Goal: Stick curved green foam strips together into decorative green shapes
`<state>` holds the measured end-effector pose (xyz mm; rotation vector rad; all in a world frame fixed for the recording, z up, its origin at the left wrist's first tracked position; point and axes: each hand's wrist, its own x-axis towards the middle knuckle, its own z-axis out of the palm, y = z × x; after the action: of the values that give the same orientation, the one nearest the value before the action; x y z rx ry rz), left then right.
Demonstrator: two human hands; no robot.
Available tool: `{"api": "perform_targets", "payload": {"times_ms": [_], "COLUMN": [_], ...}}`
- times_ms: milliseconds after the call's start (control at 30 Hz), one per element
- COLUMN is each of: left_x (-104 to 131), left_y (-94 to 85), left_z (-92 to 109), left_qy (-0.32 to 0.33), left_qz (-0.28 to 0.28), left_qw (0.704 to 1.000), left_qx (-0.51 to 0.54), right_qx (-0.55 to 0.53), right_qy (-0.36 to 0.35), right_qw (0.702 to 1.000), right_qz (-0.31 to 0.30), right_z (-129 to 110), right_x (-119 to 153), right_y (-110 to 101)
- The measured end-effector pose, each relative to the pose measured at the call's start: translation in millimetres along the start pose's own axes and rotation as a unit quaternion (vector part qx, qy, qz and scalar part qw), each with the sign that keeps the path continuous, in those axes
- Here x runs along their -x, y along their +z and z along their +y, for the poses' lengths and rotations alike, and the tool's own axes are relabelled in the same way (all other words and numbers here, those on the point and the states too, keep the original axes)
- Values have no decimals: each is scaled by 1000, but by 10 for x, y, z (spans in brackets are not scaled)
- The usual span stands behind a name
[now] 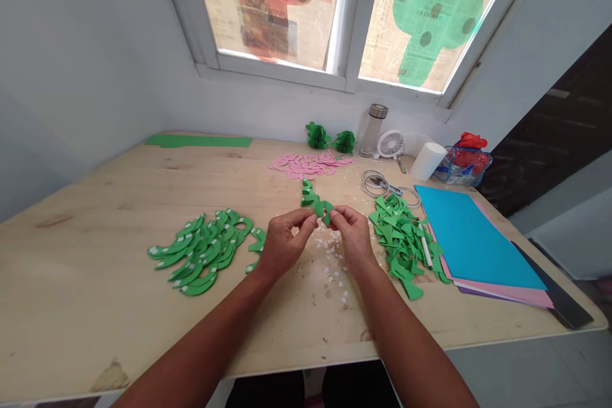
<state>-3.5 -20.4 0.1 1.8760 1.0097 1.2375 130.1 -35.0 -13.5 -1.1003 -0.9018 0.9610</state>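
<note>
Between my two hands is a small curved green paper cutout [319, 208], pinched at both ends above the middle of the table. My left hand [285, 239] grips its left end, and my right hand [352, 234] has its right end between thumb and fingers. Just beyond my fingertips lie more green cutouts [307, 189]. Left of my left hand spreads a pile of curved green pieces [203, 248] with small white squares on them, and a few similar pieces [257, 242] lie against that hand. Tiny white paper bits [333, 262] are scattered below my hands.
Green scraps [399, 239] with a white pen [425, 248] lie right, beside blue paper sheets [478, 236]. Behind are pink cutouts [310, 164], rings [375, 183], green paper ornaments [317, 136], a glass bottle [371, 131], a fan [391, 143] and a white roll [427, 161].
</note>
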Motion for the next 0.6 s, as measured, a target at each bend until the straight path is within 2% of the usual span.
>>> {"api": "perform_targets", "payload": {"times_ms": [333, 600], "left_x": [0, 9], "left_y": [19, 37], "left_z": [-57, -71], "left_qy": [-20, -31], "left_qz": [56, 65], "left_qw": [995, 997], "left_qx": [-74, -28], "right_qx": [17, 14], "right_qy": [-5, -9], "right_qw": [999, 999], "right_qz": [39, 50], "right_z": [-25, -48], "right_x": [0, 2], "right_y": [5, 14]}}
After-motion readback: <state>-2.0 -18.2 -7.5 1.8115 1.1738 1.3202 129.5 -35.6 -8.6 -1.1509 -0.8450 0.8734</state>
